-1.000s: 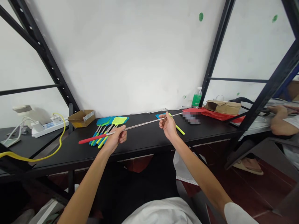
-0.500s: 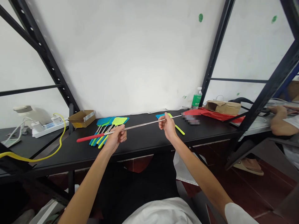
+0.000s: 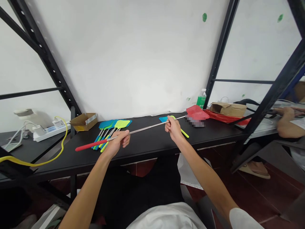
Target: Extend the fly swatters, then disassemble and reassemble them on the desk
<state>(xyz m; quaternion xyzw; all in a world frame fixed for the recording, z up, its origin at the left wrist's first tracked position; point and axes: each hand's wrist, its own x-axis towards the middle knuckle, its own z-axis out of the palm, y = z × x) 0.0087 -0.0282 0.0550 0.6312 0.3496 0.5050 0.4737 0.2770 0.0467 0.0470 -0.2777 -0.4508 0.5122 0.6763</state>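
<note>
A red fly swatter (image 3: 197,112) with a long thin metal rod is held level above the black table, its red handle at the left and its mesh head at the right. My left hand (image 3: 117,142) is closed on the rod near the handle. Farther along, close to the head, my right hand (image 3: 173,128) pinches the rod. Behind my left hand lies a group of blue, green and yellow fly swatters (image 3: 122,124). A yellow-handled swatter (image 3: 184,133) and a blue swatter head (image 3: 163,119) lie behind my right hand, partly hidden by it.
On the black table (image 3: 143,143), an open cardboard box (image 3: 83,121) stands at left, near a power strip (image 3: 51,130) with a yellow cable (image 3: 62,143). A green-labelled bottle (image 3: 201,98), a brown box (image 3: 227,109) and red cloth (image 3: 220,117) are at right. Another person's arm (image 3: 286,122) shows far right.
The red swatter has rolled so its mesh head now shows its broad face. Its handle end has dipped slightly, and my right hand has shifted a little to the right.
</note>
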